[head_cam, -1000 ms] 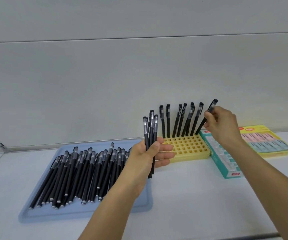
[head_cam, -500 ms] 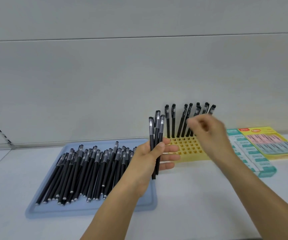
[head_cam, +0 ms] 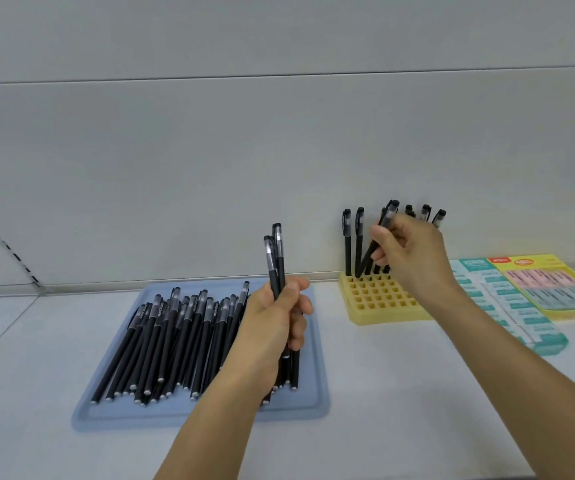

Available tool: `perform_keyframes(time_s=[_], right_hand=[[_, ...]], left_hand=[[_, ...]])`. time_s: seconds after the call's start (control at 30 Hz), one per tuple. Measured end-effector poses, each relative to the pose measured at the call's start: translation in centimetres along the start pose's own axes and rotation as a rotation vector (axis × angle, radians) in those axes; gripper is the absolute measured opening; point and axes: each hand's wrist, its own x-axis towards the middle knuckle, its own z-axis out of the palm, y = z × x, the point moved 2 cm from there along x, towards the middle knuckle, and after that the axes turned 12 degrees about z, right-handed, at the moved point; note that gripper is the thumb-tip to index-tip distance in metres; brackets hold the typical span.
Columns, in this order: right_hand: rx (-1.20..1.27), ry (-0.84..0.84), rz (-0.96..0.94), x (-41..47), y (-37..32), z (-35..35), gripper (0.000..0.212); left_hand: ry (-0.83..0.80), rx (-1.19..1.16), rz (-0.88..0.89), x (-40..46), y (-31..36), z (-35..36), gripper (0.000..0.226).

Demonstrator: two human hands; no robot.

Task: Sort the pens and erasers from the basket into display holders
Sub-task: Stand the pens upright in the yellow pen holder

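My left hand [head_cam: 279,317] grips a small bunch of black pens [head_cam: 275,258] upright above the right side of the blue tray [head_cam: 196,412]. Many more black pens [head_cam: 175,337] lie in a heap in that tray. My right hand [head_cam: 412,252] pinches one black pen [head_cam: 369,252], tilted, its lower end at a hole in the back row of the yellow grid holder [head_cam: 379,306]. Several pens [head_cam: 348,244] stand upright along the holder's back row, some hidden behind my right hand.
Right of the holder lie a teal eraser box [head_cam: 507,306] and a yellow display box [head_cam: 552,285] with pink and blue erasers. A grey wall stands just behind everything. White shelf surface stretches in front.
My right hand left the pen it had set at the row's right end, reached to the bunch in my left hand, took one pen and carried it to the holder's left part.
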Motion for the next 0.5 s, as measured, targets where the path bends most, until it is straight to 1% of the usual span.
perform_keyframes(time_s=[0.13,0.27,0.4,0.47,0.5], right_hand=[[-0.018,-0.014,-0.011,0.6,0.9,1.4,0.023],[-0.051,-0.075,0.019,0.9,1.5,2.4,0.023],[-0.124,-0.108,0.051,0.9,1.3,3.0,0.026],[-0.211,-0.089,0.049,0.7,0.9,2.8,0.027],[-0.295,-0.034,0.036,0.3,0.7,2.5,0.025]], left_hand=[[0.016,-0.009,-0.034,0.0,0.2,-0.4,0.021],[0.028,-0.016,-0.042,-0.1,0.5,-0.6,0.022],[0.044,-0.080,-0.056,-0.1,0.6,-0.4,0.012],[0.030,-0.101,-0.036,-0.2,0.7,-0.3,0.011],[0.017,-0.100,-0.021,-0.2,0.8,-0.2,0.015]])
